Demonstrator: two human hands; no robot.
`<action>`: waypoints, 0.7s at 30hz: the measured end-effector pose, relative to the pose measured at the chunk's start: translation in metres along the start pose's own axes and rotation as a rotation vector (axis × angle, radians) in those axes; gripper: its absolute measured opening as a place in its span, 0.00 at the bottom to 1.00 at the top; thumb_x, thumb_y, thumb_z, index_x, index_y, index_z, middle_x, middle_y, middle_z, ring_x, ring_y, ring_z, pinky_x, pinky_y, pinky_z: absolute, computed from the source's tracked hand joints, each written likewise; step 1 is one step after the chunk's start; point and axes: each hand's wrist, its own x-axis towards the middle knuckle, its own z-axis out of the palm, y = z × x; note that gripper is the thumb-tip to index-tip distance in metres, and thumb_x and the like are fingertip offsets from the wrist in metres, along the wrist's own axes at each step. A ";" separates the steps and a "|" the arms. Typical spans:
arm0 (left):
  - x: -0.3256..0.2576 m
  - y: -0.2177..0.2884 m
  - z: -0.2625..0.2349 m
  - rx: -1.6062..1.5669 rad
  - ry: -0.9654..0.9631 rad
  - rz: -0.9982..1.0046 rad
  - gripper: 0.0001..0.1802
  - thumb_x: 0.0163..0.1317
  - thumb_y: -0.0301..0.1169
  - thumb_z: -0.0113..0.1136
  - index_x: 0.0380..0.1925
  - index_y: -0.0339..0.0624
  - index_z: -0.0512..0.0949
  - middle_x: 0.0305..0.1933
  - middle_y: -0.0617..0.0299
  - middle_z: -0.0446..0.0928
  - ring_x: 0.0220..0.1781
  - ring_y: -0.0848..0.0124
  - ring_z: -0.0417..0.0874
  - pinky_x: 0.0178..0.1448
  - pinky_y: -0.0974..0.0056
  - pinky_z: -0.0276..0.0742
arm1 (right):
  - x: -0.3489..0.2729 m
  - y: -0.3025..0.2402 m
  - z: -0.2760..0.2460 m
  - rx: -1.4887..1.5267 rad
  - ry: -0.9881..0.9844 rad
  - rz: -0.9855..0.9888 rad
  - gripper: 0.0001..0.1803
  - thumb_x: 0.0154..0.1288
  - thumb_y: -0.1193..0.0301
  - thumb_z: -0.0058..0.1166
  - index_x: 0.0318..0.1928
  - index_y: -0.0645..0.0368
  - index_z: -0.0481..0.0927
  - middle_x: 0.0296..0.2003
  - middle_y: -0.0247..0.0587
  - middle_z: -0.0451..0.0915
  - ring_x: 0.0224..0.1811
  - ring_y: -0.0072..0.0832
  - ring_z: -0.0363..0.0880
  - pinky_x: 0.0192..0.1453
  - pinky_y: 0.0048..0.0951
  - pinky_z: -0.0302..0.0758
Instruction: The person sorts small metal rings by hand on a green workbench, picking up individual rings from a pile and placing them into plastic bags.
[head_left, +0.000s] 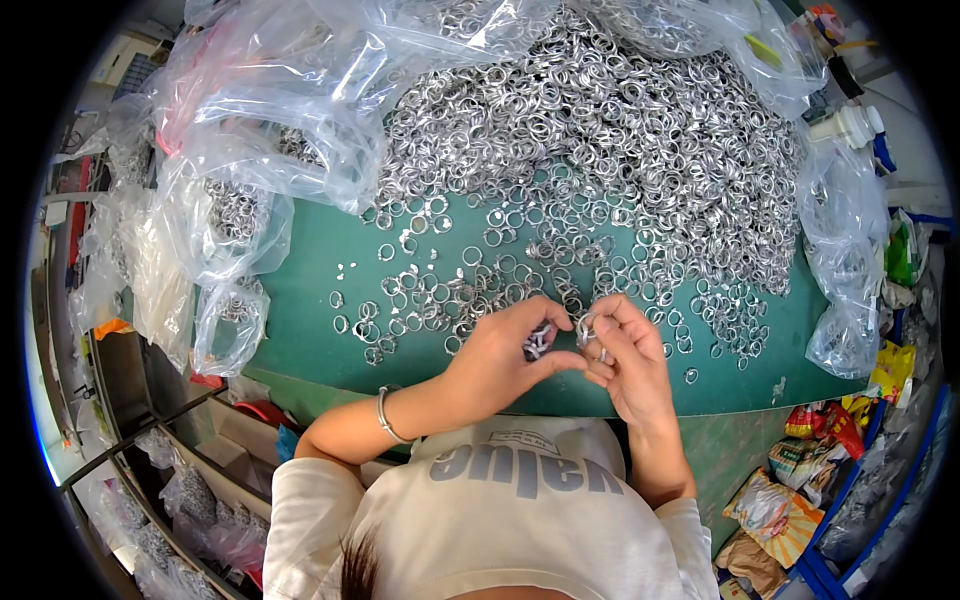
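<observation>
My left hand [497, 358] is curled above the front edge of the green table [310, 335], a bangle round its wrist. Several small silver pieces [537, 343] lie inside its curved fingers; their exact shape is hard to make out. Close beside it, my right hand [640, 365] pinches a silver ring [587, 328] between thumb and fingers, partly hidden by them. Loose silver rings [435, 300] are scattered over the table just beyond both hands. Behind these rises a large heap of similar rings [620, 130].
Clear plastic bags [270, 130], some with rings inside, crowd the far left. Another clear bag [842, 250] hangs over the right edge. Drawers or bins [215, 455] with bagged pieces stand at lower left. Colourful packets [775, 510] fill the lower right, beside a blue-framed rack.
</observation>
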 end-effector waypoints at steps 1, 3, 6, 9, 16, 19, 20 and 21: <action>0.000 0.000 0.004 0.005 0.032 0.005 0.15 0.50 0.28 0.70 0.38 0.38 0.78 0.27 0.61 0.74 0.28 0.73 0.73 0.34 0.70 0.71 | 0.000 0.000 0.003 0.054 0.010 0.051 0.03 0.69 0.73 0.43 0.39 0.59 0.70 0.17 0.24 0.59 0.16 0.12 0.51 0.19 0.16 0.50; 0.001 -0.001 0.005 0.052 0.037 0.066 0.13 0.50 0.25 0.68 0.37 0.37 0.78 0.28 0.60 0.75 0.28 0.70 0.75 0.33 0.69 0.71 | 0.002 0.001 0.000 0.077 0.006 0.059 0.03 0.70 0.73 0.44 0.39 0.59 0.70 0.18 0.25 0.60 0.16 0.12 0.52 0.19 0.16 0.50; 0.001 -0.005 0.003 0.079 0.066 0.117 0.10 0.51 0.22 0.65 0.35 0.35 0.79 0.29 0.57 0.77 0.29 0.67 0.77 0.34 0.68 0.72 | 0.001 -0.003 -0.005 0.098 -0.107 0.067 0.02 0.69 0.74 0.46 0.38 0.59 0.70 0.18 0.25 0.61 0.17 0.11 0.53 0.20 0.16 0.50; 0.000 -0.007 0.001 0.042 0.078 0.145 0.08 0.52 0.20 0.63 0.34 0.34 0.80 0.31 0.55 0.78 0.31 0.64 0.79 0.34 0.67 0.73 | 0.003 0.001 -0.012 0.077 -0.181 0.037 0.02 0.67 0.75 0.49 0.37 0.59 0.71 0.19 0.23 0.63 0.18 0.10 0.54 0.20 0.16 0.50; 0.001 -0.016 -0.006 -0.211 -0.093 0.125 0.07 0.56 0.22 0.60 0.35 0.33 0.80 0.31 0.59 0.79 0.28 0.73 0.77 0.31 0.71 0.71 | -0.002 -0.004 0.004 -0.295 -0.112 -0.139 0.05 0.62 0.81 0.54 0.39 0.62 0.76 0.20 0.21 0.65 0.20 0.08 0.56 0.23 0.16 0.52; 0.002 -0.002 -0.015 -0.427 -0.256 -0.182 0.06 0.60 0.24 0.59 0.35 0.34 0.81 0.27 0.63 0.78 0.22 0.80 0.71 0.25 0.75 0.65 | 0.003 0.002 -0.011 -0.490 -0.144 -0.342 0.03 0.62 0.79 0.55 0.37 0.64 0.78 0.20 0.23 0.68 0.22 0.09 0.60 0.26 0.15 0.56; 0.002 -0.001 -0.017 -0.455 -0.281 -0.213 0.06 0.61 0.25 0.58 0.35 0.35 0.82 0.26 0.64 0.77 0.20 0.81 0.70 0.23 0.75 0.63 | 0.003 0.003 -0.013 -0.461 -0.126 -0.332 0.02 0.62 0.79 0.55 0.35 0.64 0.78 0.21 0.24 0.70 0.22 0.10 0.61 0.27 0.16 0.57; 0.002 0.000 -0.018 -0.483 -0.303 -0.245 0.07 0.62 0.26 0.57 0.35 0.35 0.82 0.25 0.64 0.77 0.19 0.83 0.68 0.22 0.76 0.62 | 0.003 0.004 -0.013 -0.432 -0.110 -0.321 0.02 0.62 0.78 0.55 0.33 0.64 0.78 0.22 0.25 0.71 0.23 0.11 0.62 0.27 0.16 0.58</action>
